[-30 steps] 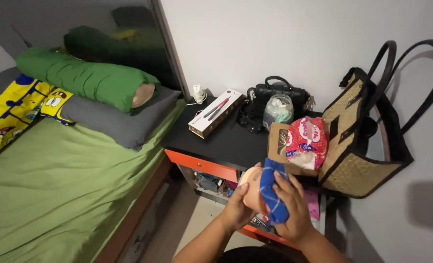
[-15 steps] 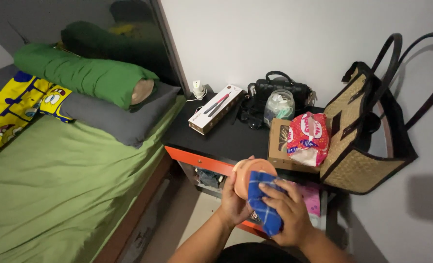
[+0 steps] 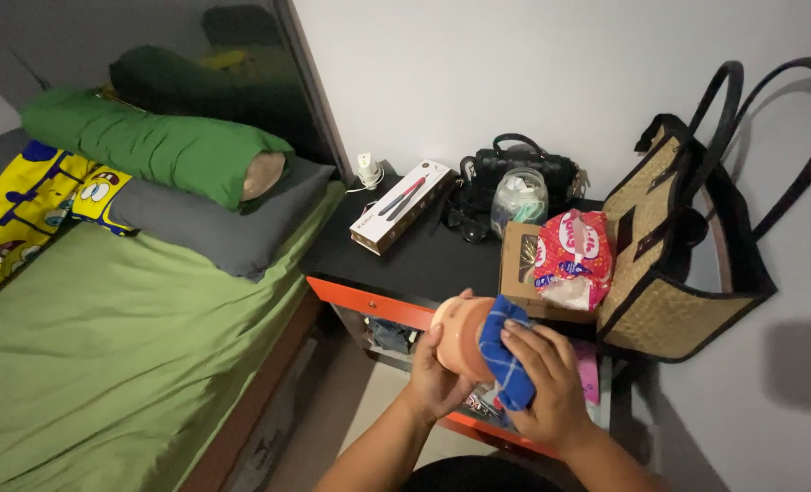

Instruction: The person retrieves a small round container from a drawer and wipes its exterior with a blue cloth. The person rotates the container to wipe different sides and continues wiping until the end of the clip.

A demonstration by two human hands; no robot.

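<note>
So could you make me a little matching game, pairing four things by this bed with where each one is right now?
Things:
1. blue cloth
2. long white box
3. green bolster
4. woven bag

Places:
A. on top of the grey pillow
B. leaning against the wall at the right end of the black table
C. pressed by the right hand onto the peach-coloured pot that the left hand holds
D. lying at the back left of the table, near the plug

Pairs: 1-C, 2-D, 3-A, 4-B
</note>
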